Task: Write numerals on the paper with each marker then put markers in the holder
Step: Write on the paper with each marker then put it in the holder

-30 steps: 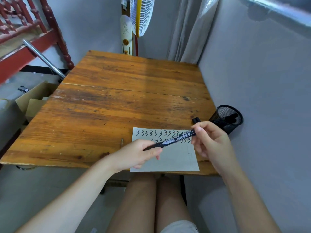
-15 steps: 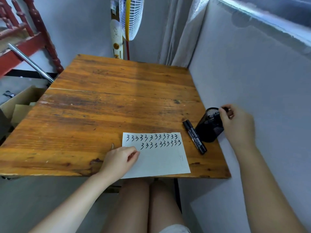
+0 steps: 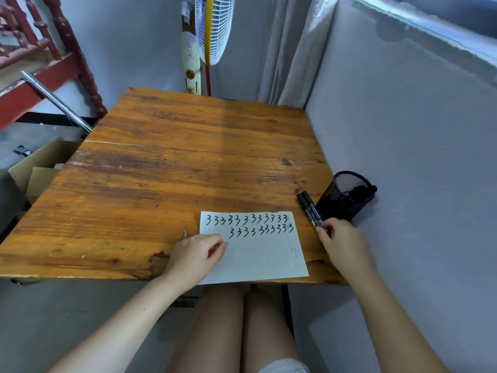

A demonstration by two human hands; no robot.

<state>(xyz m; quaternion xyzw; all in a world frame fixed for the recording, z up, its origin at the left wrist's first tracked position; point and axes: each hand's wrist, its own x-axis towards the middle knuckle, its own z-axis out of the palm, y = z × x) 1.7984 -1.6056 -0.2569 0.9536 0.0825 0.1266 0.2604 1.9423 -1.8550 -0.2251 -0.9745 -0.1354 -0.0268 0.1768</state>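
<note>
A white paper (image 3: 258, 254) with two rows of black 3s lies at the front edge of the wooden table (image 3: 174, 170). My left hand (image 3: 196, 255) rests on the paper's left part, fingers curled, holding nothing. Two black markers (image 3: 309, 207) lie side by side right of the paper, against the black mesh holder (image 3: 347, 195). My right hand (image 3: 340, 243) pinches their near ends; whether it grips one or both is unclear. The holder leans against the wall, with a dark marker inside it.
A grey wall (image 3: 403, 157) runs along the table's right edge. A white fan (image 3: 212, 28) and a curtain stand behind the table. Cardboard boxes (image 3: 40, 168) and a red wooden frame (image 3: 40, 63) sit to the left. My knees are under the front edge.
A second ago both hands held one marker over the paper. My right hand went to the holder, then came back down to the markers beside it. My left hand settled on the paper.
</note>
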